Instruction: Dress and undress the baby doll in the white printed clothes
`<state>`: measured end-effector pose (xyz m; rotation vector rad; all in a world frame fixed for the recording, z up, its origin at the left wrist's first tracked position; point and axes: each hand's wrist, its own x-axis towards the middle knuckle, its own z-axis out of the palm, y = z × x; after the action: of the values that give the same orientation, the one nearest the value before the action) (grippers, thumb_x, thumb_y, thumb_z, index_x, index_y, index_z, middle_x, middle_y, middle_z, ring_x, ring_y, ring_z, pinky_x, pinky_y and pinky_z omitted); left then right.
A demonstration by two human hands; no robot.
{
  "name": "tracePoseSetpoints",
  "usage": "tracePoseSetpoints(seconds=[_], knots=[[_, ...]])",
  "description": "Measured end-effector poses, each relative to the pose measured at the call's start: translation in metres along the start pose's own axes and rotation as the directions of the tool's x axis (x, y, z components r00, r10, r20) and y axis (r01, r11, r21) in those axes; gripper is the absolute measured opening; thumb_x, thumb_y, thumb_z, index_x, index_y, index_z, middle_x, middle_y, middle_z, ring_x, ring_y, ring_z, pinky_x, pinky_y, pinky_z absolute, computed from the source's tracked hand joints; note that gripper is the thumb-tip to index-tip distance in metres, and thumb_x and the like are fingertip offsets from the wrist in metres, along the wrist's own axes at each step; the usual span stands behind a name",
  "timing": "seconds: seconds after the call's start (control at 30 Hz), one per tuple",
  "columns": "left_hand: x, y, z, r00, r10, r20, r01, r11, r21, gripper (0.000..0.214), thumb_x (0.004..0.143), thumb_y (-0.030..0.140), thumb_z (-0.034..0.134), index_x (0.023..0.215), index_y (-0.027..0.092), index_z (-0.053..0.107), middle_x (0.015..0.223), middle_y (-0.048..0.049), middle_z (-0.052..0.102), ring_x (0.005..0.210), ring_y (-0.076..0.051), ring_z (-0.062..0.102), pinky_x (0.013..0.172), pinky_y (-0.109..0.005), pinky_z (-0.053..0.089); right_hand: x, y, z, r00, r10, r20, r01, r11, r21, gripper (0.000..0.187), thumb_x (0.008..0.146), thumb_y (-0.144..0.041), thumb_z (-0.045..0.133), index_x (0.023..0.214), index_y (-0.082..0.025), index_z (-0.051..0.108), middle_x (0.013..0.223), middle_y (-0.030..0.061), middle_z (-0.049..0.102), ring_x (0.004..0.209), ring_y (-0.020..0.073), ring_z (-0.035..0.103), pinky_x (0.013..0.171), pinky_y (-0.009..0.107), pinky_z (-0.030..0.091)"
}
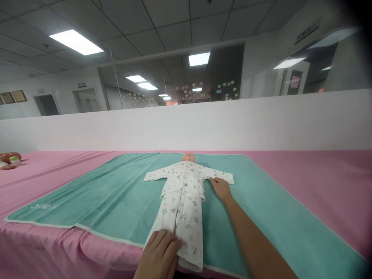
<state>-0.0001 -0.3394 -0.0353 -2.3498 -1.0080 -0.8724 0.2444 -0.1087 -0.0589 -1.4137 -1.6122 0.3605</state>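
Observation:
A baby doll [188, 157] lies on its back in white printed pyjamas [183, 193], arms spread and legs together. It rests on a teal towel [87, 193] with a pale border, laid diagonally on a pink-covered table [305, 174]. My left hand [159, 254] lies with flat fingers on the side of the pyjama legs, near their lower end. My right hand [221, 190] rests its fingertips on the pyjama sleeve, close to the doll's body. Neither hand visibly pinches the cloth.
A small heap of soft items [10, 159], perhaps toys, lies at the far left of the pink cover. A low white wall [186, 124] runs behind the table, with a glass partition [171, 73] above it. The table's front edge lies just below the towel.

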Motion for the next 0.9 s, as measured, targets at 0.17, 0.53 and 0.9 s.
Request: tracePoseSetpoints(seconds=[0.17,0.53,0.9], knots=[[-0.017,0.000,0.019,0.982,0.045,-0.184,-0.044,0.999,0.011,0.021,0.079,0.007,0.037,0.081,0.020,0.054,0.065,-0.0030,0.059,0.059,-0.016,0.053,0.053,-0.030,0.043,0.001,0.003,0.002,1.000,0.017,0.025,-0.017,1.000,0.014,0.043,0.081,-0.045,0.038,0.047,-0.020,0.047,0.052,0.0024,0.054,0.053,0.0158,0.049,0.052,0.026,0.031],[0.007,0.005,-0.002,0.973,0.091,-0.210,-0.113,0.989,-0.094,0.009,0.082,0.014,0.051,0.087,0.019,0.056,0.078,-0.0044,0.065,0.074,-0.016,0.060,0.066,-0.028,0.049,0.001,0.003,0.004,0.998,0.014,0.069,-0.015,1.000,0.013,0.043,0.082,-0.046,0.038,0.049,-0.020,0.049,0.057,0.0031,0.059,0.059,0.0171,0.053,0.055,0.027,0.033],[0.058,-0.011,0.018,0.939,0.044,0.341,-0.031,0.999,-0.045,0.044,0.090,0.039,0.038,0.129,0.020,0.041,0.136,-0.0057,0.044,0.125,-0.023,0.039,0.098,-0.042,0.039,0.002,-0.001,0.004,0.991,0.028,0.127,-0.023,0.999,-0.044,0.045,0.082,-0.048,0.037,0.052,-0.019,0.052,0.058,0.0027,0.059,0.060,0.0167,0.053,0.057,0.026,0.034]])
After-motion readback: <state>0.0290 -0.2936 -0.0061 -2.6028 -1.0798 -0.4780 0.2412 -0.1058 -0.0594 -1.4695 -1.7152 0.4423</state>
